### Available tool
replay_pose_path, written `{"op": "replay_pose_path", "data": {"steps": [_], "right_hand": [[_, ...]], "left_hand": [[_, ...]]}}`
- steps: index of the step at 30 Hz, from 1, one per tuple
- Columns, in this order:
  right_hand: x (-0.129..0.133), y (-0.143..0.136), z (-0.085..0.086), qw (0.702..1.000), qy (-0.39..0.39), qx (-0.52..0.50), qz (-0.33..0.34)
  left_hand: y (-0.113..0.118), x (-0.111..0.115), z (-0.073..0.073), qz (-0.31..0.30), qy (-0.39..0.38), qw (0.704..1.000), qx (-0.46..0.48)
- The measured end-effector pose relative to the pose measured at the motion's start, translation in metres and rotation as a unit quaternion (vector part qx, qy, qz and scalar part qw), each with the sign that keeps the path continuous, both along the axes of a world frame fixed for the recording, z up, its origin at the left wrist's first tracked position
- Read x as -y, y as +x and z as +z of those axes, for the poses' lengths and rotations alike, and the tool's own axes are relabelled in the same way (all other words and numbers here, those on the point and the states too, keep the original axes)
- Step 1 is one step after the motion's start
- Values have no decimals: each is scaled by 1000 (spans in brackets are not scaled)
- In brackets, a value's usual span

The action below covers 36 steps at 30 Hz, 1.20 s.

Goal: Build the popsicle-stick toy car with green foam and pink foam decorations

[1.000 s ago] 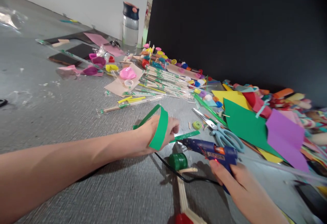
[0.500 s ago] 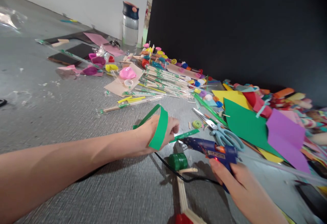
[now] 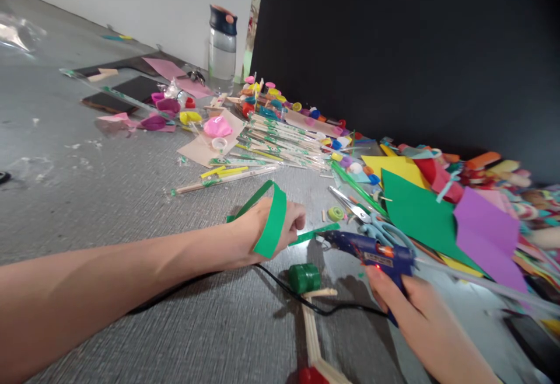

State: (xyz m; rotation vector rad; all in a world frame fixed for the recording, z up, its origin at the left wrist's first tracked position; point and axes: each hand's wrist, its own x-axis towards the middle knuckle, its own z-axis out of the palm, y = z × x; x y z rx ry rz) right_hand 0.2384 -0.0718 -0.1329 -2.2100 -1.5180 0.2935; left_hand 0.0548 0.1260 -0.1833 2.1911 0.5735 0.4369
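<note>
My left hand (image 3: 280,226) has its fingers closed on one end of a green strip (image 3: 317,234), which reaches out to the right. A wide green paper loop (image 3: 273,223) arches over the back of this hand. My right hand (image 3: 405,302) grips a blue glue gun (image 3: 371,251) with a red light on it. The nozzle points left and is at the strip, near its right part. Below lies a green cylinder (image 3: 304,278), beside a wooden-stick piece (image 3: 311,334) with a red part at its lower end.
Scissors (image 3: 371,220) and a green sheet (image 3: 420,212) lie to the right. Wrapped sticks (image 3: 284,136) and colourful caps are spread behind. A water bottle (image 3: 222,51) stands at the back. The gun's black cord (image 3: 324,312) crosses the grey table (image 3: 109,209).
The glue gun in my right hand has moved a little to the right, its nozzle shifting along the strip away from my left fingers. My left hand has hardly moved.
</note>
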Motion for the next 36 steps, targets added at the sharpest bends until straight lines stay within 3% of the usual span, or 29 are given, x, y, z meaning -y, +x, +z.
{"op": "replay_pose_path", "data": {"steps": [3, 9, 12, 16, 21, 24, 29, 36], "right_hand": [[-3, -2, 0, 999, -2, -18, 27], [-6, -4, 5, 1000, 0, -9, -1], [-5, -4, 4, 1000, -7, -21, 16], [-1, 5, -4, 999, 10, -32, -25], [4, 17, -12, 979, 35, -193, -51], [7, 17, -13, 957, 79, -276, -37], [11, 3, 2, 921, 128, -367, 12], [-9, -35, 71, 818, 153, -550, 71]], "left_hand": [[0, 0, -1, 6, 18, 1000, -14], [1, 0, -4, 1, 13, 1000, -20], [1, -1, -6, 4, 14, 1000, -9], [0, -2, -10, 9, 16, 1000, 8], [1, -6, -10, 3, -16, 1000, 26], [2, -12, 1, 8, -28, 999, 38], [-5, -22, 38, 38, -32, 995, 82], [-23, -28, 80, 59, -83, 985, 141]]}}
